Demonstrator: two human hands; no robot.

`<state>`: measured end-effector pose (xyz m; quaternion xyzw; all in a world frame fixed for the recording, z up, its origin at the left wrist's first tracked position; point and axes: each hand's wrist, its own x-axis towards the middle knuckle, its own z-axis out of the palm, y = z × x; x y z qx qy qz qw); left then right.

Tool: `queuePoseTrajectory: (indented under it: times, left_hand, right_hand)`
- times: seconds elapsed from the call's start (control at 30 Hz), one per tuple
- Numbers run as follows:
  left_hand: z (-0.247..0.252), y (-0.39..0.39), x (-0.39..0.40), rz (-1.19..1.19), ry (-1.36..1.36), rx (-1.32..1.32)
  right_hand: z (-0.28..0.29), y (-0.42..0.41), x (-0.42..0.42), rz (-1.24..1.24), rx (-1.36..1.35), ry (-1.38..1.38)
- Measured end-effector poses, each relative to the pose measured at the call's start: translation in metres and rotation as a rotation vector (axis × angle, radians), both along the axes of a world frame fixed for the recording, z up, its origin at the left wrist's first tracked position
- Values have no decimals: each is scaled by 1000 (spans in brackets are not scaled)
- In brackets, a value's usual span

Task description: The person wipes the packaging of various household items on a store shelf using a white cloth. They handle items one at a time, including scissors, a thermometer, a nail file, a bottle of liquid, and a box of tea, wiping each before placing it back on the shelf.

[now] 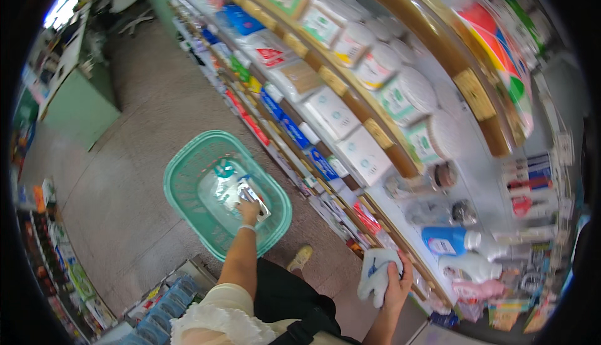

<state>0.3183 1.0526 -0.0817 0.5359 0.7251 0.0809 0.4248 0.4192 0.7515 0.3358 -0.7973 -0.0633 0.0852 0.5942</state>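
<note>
My left hand reaches down into a green plastic shopping basket. Its fingers are at a shiny narrow package; whether they grip it or only touch it is unclear. Beside that package lies a clear plastic packet with teal print. In my right hand is a soft, pale grey-white fabric item with a small blue motif, its lower end split into rounded lobes. That hand is at the lower right, near the shelf front.
Store shelves run diagonally on my right, with several lidded tubs, white boxes and a blue bottle. A green counter stands at the upper left. Low displays of goods are at the lower left. My shoe is beside the basket.
</note>
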Motion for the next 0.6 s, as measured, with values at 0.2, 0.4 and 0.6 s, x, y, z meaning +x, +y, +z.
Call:
queuePoseTrajectory:
  times: [0.2, 0.4, 0.6]
  left_hand:
    - [106, -8, 3, 13, -581, 218]
    - [376, -81, 12, -1103, -1126, 157]
    - [417, -126, 44, -1459, -919, 574]
  right_hand:
    - [-4, -3, 4, -138, 196, 86]
    - [2, 6, 16, -72, 441, 221]
    - [34, 11, 13, 37, 445, 130]
